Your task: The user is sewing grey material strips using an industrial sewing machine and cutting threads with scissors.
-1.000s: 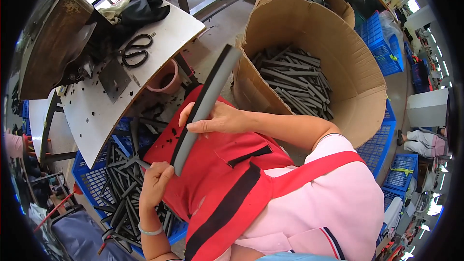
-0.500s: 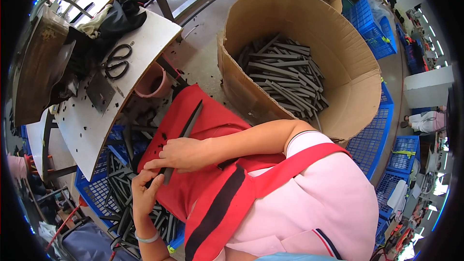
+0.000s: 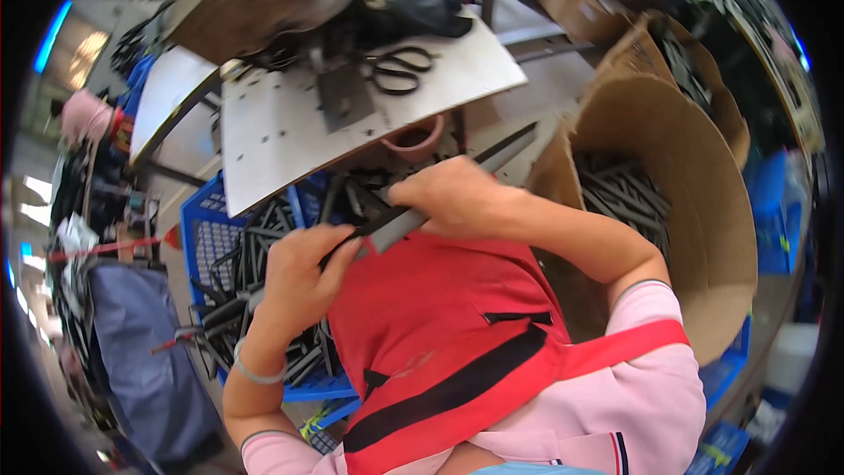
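A long strip, grey with a black edge, is held slantwise over my red apron. My right hand is wrapped around its middle, and the far end points up toward the right. At the lower end my left hand pinches it between thumb and fingers. Both hands are slightly blurred, and the strip's exact kind cannot be made out. Left of my lap, a blue plastic crate holds many similar dark strips. On the right, a large cardboard box contains more grey strips.
Ahead stands a white worktable with black-handled scissors, a dark metal plate and small black scraps. A pink bucket sits under its edge. Further blue crates stand at the right.
My view has swung left, so the table and crate appear further right. Both hands have lifted the strip up off my lap, and they are further apart along it.
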{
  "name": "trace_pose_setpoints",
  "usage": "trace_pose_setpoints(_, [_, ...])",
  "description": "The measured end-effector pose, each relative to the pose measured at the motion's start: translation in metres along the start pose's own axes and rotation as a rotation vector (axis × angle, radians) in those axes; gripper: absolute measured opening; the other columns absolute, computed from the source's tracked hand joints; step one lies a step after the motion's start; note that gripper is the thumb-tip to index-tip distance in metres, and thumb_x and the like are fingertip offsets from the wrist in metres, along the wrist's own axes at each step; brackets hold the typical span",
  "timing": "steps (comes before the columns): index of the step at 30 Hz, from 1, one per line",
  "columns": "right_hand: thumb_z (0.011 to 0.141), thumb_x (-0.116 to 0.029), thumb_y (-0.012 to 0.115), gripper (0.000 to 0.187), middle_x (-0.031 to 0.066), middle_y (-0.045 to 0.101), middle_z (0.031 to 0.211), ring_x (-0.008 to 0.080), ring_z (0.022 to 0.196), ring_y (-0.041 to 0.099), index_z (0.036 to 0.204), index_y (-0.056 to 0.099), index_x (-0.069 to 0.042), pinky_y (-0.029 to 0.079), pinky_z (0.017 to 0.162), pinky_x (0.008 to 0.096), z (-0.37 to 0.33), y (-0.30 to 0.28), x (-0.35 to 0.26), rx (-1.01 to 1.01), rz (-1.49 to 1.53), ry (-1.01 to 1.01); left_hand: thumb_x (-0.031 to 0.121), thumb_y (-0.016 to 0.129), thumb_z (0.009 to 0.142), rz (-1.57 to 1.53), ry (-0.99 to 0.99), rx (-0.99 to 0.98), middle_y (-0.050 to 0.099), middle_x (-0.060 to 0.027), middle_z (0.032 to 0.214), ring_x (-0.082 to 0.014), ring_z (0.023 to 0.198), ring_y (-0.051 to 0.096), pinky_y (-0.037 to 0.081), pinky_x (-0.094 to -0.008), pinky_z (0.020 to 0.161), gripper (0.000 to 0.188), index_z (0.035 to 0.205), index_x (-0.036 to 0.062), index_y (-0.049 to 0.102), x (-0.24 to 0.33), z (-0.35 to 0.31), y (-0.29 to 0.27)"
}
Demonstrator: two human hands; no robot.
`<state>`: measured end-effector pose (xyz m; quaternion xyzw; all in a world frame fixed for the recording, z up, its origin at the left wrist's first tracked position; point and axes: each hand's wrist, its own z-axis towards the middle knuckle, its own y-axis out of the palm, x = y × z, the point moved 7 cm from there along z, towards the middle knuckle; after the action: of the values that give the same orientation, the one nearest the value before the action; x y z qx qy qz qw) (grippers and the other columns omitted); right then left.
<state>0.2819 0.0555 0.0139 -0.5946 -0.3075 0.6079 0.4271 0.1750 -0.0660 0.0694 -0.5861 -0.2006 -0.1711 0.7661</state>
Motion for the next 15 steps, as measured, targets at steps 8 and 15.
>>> trace_pose_setpoints(8, [0.073,-0.020,0.074,0.030,0.0141,0.065,0.085,0.0348,0.088,0.063,0.097,0.061,-0.006,0.049,0.075,0.0444,0.085,-0.065,0.053,0.252,-0.274,0.105,0.027,0.064,0.087,-0.018,-0.176,0.257,0.071,-0.0143,0.088,-0.0348,0.078,0.065,0.050,-0.0391,0.072,0.026,0.097,0.0048,0.073,-0.079,0.081,-0.026])
trace_pose_setpoints(15, [0.076,-0.025,0.074,0.040,0.0153,0.068,0.092,0.0339,0.094,0.064,0.110,0.066,-0.007,0.049,0.081,0.0432,0.120,-0.071,0.085,0.202,-0.328,0.191,0.021,0.068,0.088,-0.419,-0.317,0.167,0.067,-0.0071,0.078,-0.0118,0.067,0.059,0.047,-0.0264,0.065,0.035,0.108,-0.0083,0.068,-0.131,0.120,-0.011])
